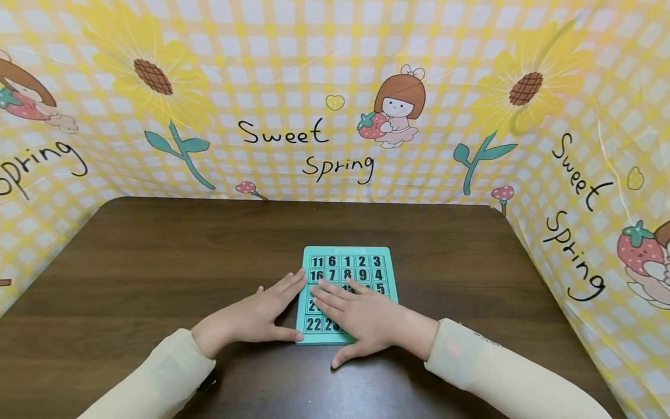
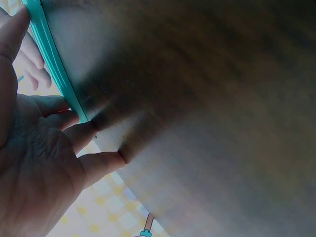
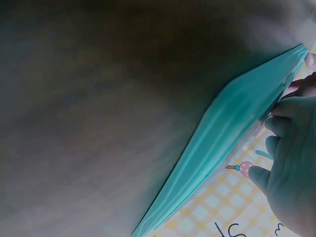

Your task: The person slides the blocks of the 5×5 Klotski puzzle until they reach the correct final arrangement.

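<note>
A turquoise sliding number puzzle [image 1: 348, 251] lies flat on the table, its top row reading 11, 6, 1, 2, 3. My left hand [image 1: 253, 317] touches its left side, with straight fingertips at the edge and the thumb at the near left corner. In the left wrist view, those fingers [image 2: 79, 136] sit along the turquoise edge [image 2: 55, 66]. Across the puzzle's middle and lower rows spreads my right hand [image 1: 363, 317], fingers extended over the tiles, hiding several numbers. The right wrist view has this hand [image 3: 296, 158] above the puzzle's side wall [image 3: 222, 128].
The dark brown wooden table [image 1: 183, 250] extends around the puzzle. A yellow checked cloth [image 1: 282, 70] with sunflowers and "Sweet Spring" lettering stands behind the table and along both sides.
</note>
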{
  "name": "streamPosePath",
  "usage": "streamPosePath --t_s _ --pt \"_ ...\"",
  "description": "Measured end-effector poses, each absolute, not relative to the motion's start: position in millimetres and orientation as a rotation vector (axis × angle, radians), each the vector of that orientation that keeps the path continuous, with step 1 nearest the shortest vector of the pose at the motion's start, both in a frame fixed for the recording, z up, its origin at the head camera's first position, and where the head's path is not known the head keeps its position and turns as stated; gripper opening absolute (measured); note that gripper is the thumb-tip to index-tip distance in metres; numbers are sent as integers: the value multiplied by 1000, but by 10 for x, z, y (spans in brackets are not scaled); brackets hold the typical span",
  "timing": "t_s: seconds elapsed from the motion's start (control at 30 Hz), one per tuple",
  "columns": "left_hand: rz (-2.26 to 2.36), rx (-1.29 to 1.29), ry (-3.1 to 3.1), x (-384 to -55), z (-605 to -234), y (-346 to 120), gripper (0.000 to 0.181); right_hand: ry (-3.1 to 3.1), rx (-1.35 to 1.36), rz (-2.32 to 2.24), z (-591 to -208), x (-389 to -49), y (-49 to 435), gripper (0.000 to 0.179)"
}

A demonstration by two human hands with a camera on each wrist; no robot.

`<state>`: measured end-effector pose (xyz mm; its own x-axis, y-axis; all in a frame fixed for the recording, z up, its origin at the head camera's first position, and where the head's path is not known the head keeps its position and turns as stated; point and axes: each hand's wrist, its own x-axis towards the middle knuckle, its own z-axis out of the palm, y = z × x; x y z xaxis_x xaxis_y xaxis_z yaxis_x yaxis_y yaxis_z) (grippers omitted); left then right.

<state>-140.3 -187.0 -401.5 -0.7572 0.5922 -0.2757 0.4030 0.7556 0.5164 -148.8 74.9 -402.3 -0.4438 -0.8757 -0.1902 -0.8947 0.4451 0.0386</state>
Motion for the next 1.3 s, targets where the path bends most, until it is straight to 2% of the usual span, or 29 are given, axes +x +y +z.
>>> streamPosePath --t_s 0.23,0.83,1.3 --pt "613 762 2527 -1408 -4028 -1880 101 2546 -1561 152 -4030 -1510 777 102" --pt "613 763 2521 -1408 -4038 -1890 102 2611 -1366 101 -3997 -1920 699 95" --pt "624 757 2515 -1403 -4023 -1888 102 2593 -1388 137 -4011 -1839 664 97"
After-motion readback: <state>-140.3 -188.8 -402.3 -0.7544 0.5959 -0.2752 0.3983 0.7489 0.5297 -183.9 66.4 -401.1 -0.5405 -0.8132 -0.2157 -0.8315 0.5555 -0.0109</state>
